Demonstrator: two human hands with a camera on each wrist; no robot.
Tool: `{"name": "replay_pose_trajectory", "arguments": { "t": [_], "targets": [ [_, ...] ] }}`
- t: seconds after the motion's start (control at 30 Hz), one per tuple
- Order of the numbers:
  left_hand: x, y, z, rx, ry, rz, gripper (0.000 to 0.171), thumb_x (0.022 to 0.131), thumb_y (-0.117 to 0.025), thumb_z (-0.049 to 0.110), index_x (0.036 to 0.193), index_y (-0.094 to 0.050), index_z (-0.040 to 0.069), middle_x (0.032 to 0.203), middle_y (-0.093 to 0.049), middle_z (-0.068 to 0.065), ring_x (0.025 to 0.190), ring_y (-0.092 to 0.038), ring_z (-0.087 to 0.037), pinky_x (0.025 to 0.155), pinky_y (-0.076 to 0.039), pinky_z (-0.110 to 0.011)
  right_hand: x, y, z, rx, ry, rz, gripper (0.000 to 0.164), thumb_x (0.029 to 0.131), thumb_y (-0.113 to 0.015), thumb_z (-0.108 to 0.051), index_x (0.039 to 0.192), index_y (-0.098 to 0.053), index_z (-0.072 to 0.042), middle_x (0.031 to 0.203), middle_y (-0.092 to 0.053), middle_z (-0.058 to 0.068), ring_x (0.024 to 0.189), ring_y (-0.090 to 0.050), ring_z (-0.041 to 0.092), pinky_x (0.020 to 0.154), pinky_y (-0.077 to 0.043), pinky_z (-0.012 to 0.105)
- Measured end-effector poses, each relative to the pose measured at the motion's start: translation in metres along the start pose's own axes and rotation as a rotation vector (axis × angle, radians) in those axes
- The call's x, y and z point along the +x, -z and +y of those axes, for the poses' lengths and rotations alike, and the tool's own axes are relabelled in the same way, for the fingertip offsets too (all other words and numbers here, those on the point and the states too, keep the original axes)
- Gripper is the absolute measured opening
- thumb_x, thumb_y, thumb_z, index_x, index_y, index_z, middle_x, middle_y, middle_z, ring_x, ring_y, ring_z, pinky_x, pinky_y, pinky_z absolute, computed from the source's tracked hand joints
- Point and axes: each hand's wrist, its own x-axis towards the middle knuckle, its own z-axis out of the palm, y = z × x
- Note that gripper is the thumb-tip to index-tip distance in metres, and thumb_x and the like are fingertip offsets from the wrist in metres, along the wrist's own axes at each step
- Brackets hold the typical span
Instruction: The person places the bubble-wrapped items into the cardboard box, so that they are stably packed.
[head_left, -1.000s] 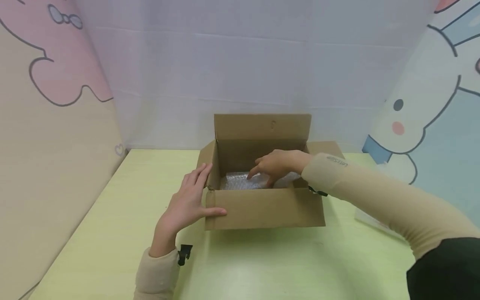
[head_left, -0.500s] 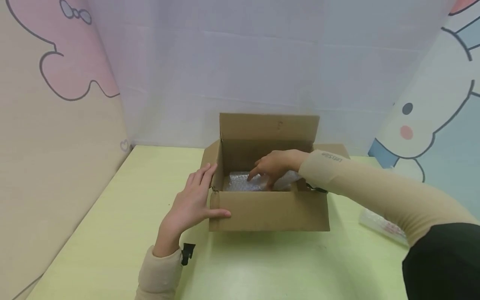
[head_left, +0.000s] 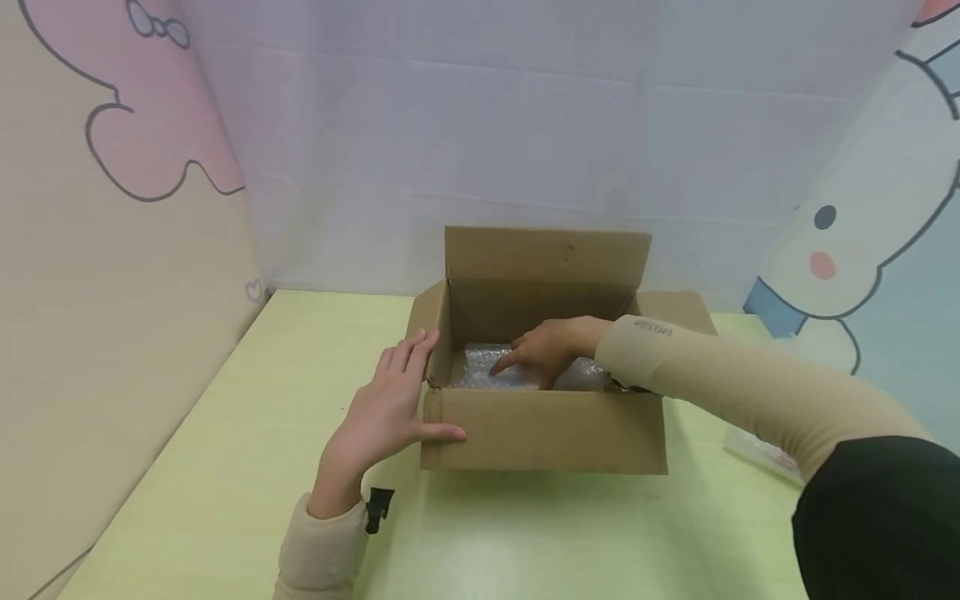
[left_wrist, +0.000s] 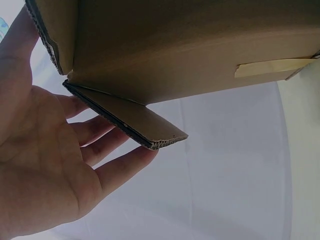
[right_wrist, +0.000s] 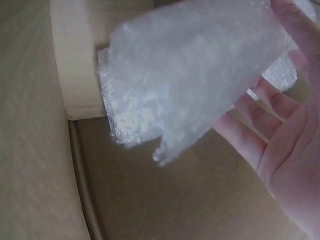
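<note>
An open cardboard box (head_left: 543, 429) sits on the table with its flaps folded out. My left hand (head_left: 378, 408) rests at its near left corner, the straight fingers behind the left side flap (left_wrist: 125, 115) and the thumb along the front flap. Inside the box, my right hand (head_left: 557, 346) holds a sheet of clear bubble wrap (right_wrist: 190, 65), thumb on one face and fingers on the other. The wrap hangs loosely over the box floor in the right wrist view. The front flap hides the lower part of the right hand in the head view.
On the pale yellow table (head_left: 225, 467), a clear plastic-wrapped package (head_left: 757, 454) lies right of the box, partly behind the right sleeve. A strip of tape (left_wrist: 272, 66) runs along the cardboard. White cloth (head_left: 525, 142) hangs behind the box.
My right hand has sunk slightly lower into the box with the bubble wrap. The box sits a little further right in view as the head camera shifts. The left hand keeps its place on the corner.
</note>
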Motion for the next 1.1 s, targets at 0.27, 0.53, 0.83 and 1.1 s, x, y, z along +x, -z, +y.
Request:
{"name": "replay_pose_trajectory", "arguments": {
  "t": [0.27, 0.53, 0.83, 1.1],
  "targets": [
    [0.001, 0.001, 0.004, 0.01, -0.023, -0.006, 0.125, 0.06, -0.084, 0.059, 0.155, -0.018, 0.011, 0.159, -0.024, -0.013, 0.142, -0.029, -0.033, 0.072, -0.056, -0.048, 0.001, -0.01, 0.0, -0.013, 0.054, 0.012, 0.073, 0.084, -0.073, -0.031, 0.147, -0.037, -0.035, 0.134, -0.055, 0.011, 0.098, -0.06, 0.018, 0.079, -0.054, 0.039],
    [-0.001, 0.001, 0.006, 0.013, -0.022, -0.016, 0.126, 0.06, -0.084, 0.06, 0.155, -0.018, 0.011, 0.159, -0.024, -0.012, 0.141, -0.029, -0.033, 0.07, -0.056, -0.048, -0.002, -0.012, -0.001, -0.055, 0.07, 0.014, 0.076, 0.081, -0.078, -0.031, 0.146, -0.038, -0.035, 0.13, -0.057, 0.009, 0.086, -0.055, 0.013, 0.071, -0.053, 0.036],
    [-0.003, 0.0, 0.013, 0.021, -0.018, -0.037, 0.126, 0.06, -0.082, 0.064, 0.155, -0.017, 0.011, 0.159, -0.023, -0.013, 0.142, -0.028, -0.032, 0.075, -0.056, -0.049, -0.009, -0.012, -0.001, -0.046, 0.059, 0.015, 0.08, 0.078, -0.08, -0.027, 0.145, -0.039, -0.039, 0.127, -0.057, 0.006, 0.087, -0.054, 0.011, 0.07, -0.052, 0.035],
    [-0.002, 0.0, 0.01, 0.03, -0.015, -0.009, 0.126, 0.061, -0.083, 0.062, 0.155, -0.018, 0.009, 0.158, -0.025, -0.015, 0.142, -0.029, -0.034, 0.075, -0.056, -0.05, -0.05, 0.031, 0.005, 0.084, 0.001, 0.196, 0.09, 0.075, -0.081, -0.037, 0.151, -0.033, -0.033, 0.14, -0.053, 0.01, 0.118, -0.059, 0.028, 0.087, -0.053, 0.047]
  ]
}}
